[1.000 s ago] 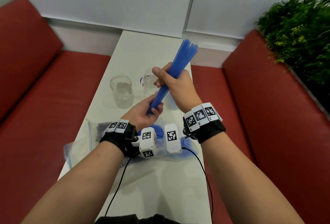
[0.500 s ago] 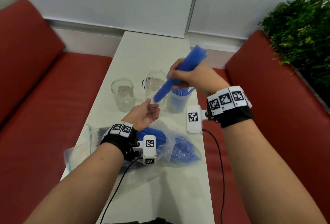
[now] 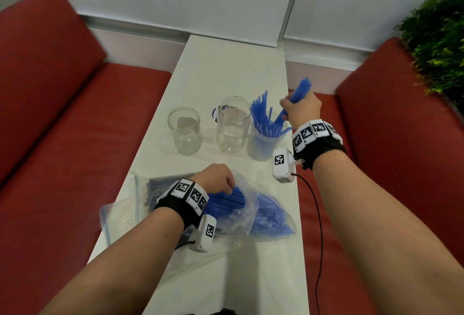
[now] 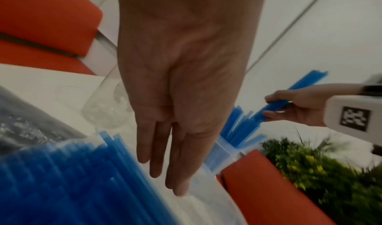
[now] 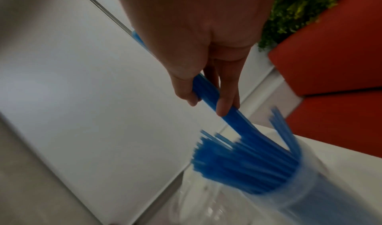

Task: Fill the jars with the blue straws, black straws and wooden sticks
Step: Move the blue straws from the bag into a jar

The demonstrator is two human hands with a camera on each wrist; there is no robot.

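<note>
Three clear jars stand in a row mid-table: the left jar (image 3: 184, 131) and middle jar (image 3: 233, 126) hold no straws, while the right jar (image 3: 266, 140) holds several blue straws. My right hand (image 3: 300, 108) grips a bundle of blue straws (image 3: 301, 90) tilted over that jar, with its lower ends inside the jar's mouth (image 5: 268, 159). In the right wrist view thumb and fingers (image 5: 222, 109) pinch the bundle (image 5: 206, 91). My left hand (image 3: 217, 181) lies with straight fingers (image 4: 161, 163) on a clear bag of blue straws (image 3: 248, 214) and holds nothing.
A zip bag of black straws (image 3: 153, 186) lies at the table's near left, partly under my left wrist. Red benches (image 3: 75, 139) flank the narrow white table (image 3: 233, 63). A green plant (image 3: 439, 46) stands at the far right. A cable (image 3: 317, 214) hangs off the right wrist camera.
The right hand carried the blue bundle right and down into the right jar. The left hand let go of the bundle's lower end and dropped onto the bag of blue straws.
</note>
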